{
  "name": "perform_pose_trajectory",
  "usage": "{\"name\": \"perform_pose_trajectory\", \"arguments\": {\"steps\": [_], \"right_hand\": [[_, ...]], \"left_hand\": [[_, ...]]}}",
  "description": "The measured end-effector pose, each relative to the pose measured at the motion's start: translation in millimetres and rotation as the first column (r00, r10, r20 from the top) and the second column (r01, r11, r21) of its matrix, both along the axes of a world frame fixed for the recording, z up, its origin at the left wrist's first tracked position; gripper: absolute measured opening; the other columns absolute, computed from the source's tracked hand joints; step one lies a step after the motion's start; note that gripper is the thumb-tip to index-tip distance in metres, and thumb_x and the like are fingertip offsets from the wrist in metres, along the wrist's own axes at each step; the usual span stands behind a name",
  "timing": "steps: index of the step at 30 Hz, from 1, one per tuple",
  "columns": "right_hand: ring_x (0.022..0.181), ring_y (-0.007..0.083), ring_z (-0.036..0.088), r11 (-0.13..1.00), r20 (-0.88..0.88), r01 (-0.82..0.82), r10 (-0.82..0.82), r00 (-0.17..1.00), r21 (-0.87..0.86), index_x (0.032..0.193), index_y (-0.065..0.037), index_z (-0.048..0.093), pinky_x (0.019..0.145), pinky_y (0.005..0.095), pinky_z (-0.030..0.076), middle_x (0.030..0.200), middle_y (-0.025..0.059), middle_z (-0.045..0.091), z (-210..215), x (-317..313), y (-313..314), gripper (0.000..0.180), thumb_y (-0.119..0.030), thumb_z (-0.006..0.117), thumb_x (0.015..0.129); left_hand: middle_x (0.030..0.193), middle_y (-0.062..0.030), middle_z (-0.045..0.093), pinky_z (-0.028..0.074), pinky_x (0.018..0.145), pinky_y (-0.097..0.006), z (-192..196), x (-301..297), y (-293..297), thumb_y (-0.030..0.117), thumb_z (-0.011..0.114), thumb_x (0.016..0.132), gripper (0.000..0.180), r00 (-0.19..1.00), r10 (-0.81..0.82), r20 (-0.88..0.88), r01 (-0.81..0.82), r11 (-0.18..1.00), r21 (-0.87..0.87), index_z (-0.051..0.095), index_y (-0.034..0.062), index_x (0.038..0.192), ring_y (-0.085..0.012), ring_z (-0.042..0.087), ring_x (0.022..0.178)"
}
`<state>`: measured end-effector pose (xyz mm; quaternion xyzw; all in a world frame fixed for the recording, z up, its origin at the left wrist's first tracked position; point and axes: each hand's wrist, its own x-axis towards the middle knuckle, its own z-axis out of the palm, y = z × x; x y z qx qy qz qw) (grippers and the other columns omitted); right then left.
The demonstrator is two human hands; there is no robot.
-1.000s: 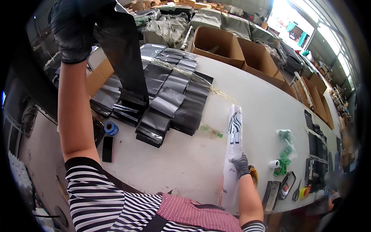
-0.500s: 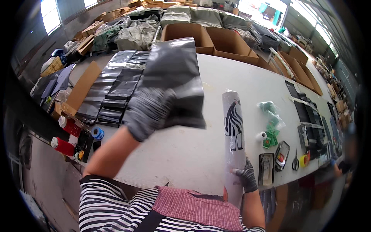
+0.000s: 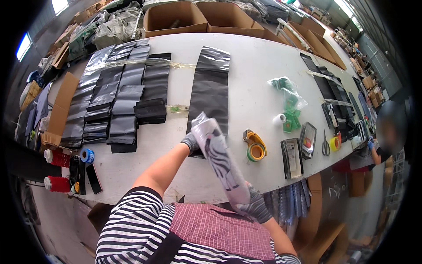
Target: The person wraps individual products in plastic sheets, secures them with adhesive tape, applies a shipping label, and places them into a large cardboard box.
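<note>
A long black plastic bag (image 3: pixel 211 90) lies flat on the white table (image 3: pixel 255 66), stretching away from me. My left hand (image 3: pixel 190 143), in a grey glove, pinches the bag's near end. My right hand (image 3: pixel 256 205), also gloved, grips the lower end of a rolled zebra-patterned item in clear wrap (image 3: pixel 220 158). The roll slants up to the left, and its top end is right beside my left hand at the bag's near edge.
Rows of black bags (image 3: pixel 118 99) cover the table's left part. A tape dispenser (image 3: pixel 254 148), green packets in a clear bag (image 3: pixel 288 99), small trays, scissors (image 3: pixel 325 148), red spools (image 3: pixel 55 158) and blue tape (image 3: pixel 88 155) lie around. Cardboard boxes (image 3: pixel 176 17) stand behind. Another person (image 3: pixel 381 149) is at the right.
My left hand swung the black bag down from overhead and laid it flat on the table. My right hand lifted the roll off the table and tilted it toward the bag's near end.
</note>
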<state>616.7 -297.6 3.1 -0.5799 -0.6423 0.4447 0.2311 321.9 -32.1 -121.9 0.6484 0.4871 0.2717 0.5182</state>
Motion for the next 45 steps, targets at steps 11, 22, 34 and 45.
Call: {"name": "perform_pose_trajectory", "arguments": {"steps": [11,22,34,45], "right_hand": [[0.097,0.039,0.064,0.997,0.55,-0.058,0.075,0.832,-0.05,0.145,-0.002,0.036,0.086,0.0431,0.051,0.11,0.0282,0.063,-22,7,-21,0.097,-0.032,0.08,0.065],[0.117,0.0248,0.055,0.916,-0.271,-0.016,-0.102,0.957,-0.401,0.142,0.0,0.04,0.102,0.0343,0.041,0.128,0.0175,0.058,-9,11,0,0.104,-0.033,0.089,0.057],[0.111,0.0357,0.061,0.98,0.21,0.188,-0.171,0.963,-0.061,0.146,-0.002,0.031,0.095,0.0408,0.047,0.119,0.0265,0.061,-26,-74,166,0.099,-0.042,0.078,0.068],[0.093,0.04,0.064,0.962,0.258,0.27,-0.272,0.927,0.046,0.109,0.0,0.065,0.084,0.0453,0.05,0.099,0.0265,0.066,-123,-67,282,0.032,-0.021,0.06,0.085]], "left_hand": [[0.093,-0.012,0.072,0.052,0.077,-0.035,37,-16,9,0.01,0.066,0.087,0.021,0.987,0.069,-0.148,-0.079,0.995,-0.063,0.068,0.0044,0.107,-0.0217,0.066,0.083],[0.114,-0.014,0.064,0.044,0.098,-0.04,62,-9,-52,0.008,0.071,0.074,0.051,0.67,0.576,-0.468,-0.44,0.816,0.375,0.059,0.0036,0.123,-0.0351,0.057,0.11],[0.087,-0.0198,0.071,0.052,0.076,-0.04,34,20,22,0.013,0.069,0.077,0.023,0.865,-0.083,-0.495,0.025,0.992,-0.123,0.072,0.0011,0.096,-0.033,0.068,0.08],[0.09,-0.0195,0.071,0.051,0.079,-0.04,3,-11,27,0.009,0.058,0.082,0.027,0.892,-0.008,-0.453,-0.043,0.994,-0.101,0.069,0.002,0.105,-0.0301,0.068,0.082]]}}
